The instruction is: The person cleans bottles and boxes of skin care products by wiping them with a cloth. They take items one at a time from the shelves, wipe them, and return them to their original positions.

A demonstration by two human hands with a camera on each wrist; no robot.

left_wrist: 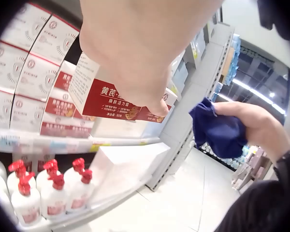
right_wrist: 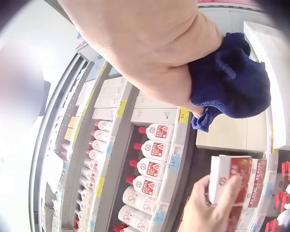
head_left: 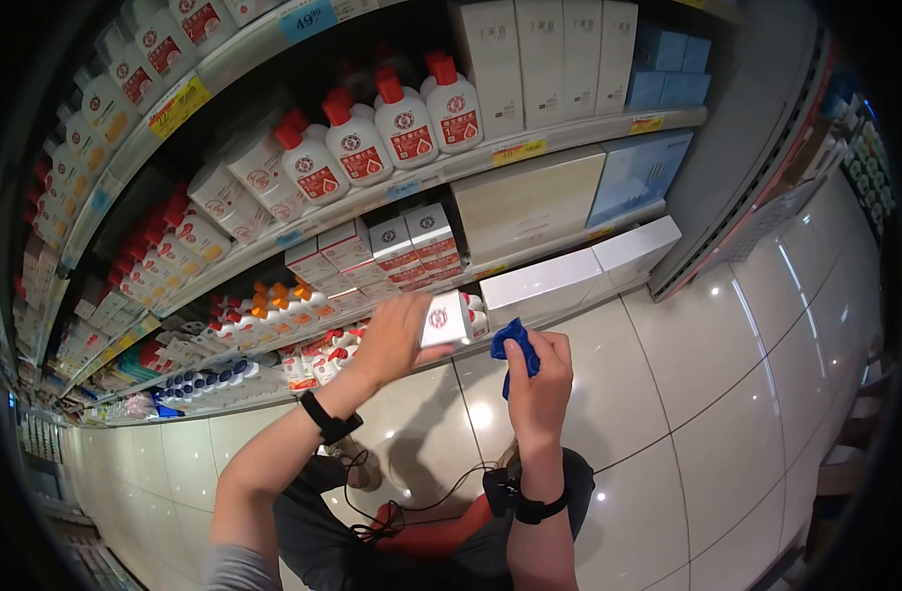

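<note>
White-and-red box: sitting right in the left hand's grip, hanging in front of the shelving and showing its red front to the left wrist view.
Left hand: thumb and fingers are pinching the box from opposite sides, spreading only as far as it needs.
Blue cloth: bunching up in the right hand, near the box, not touching it.
Right hand: closing up tight, its thumb pressing the cloth against curled fingers.
Good handling: the box, I'd judge, is wanting a light edge pinch that isn't denting the card; the cloth is probably wanting a neat pad, no loose tail catching a neighbour.
Left arm: bending at the elbow, slanting inward behind its hand.
Right forearm: pointing almost straight ahead, lining up behind its hand.
Stacked boxes: standing just beyond the left hand.
Pump bottles: lining up on the shelf below the left hand.
Long white box: lying beyond the right hand.
Tiled floor: gleaming below both hands.
</note>
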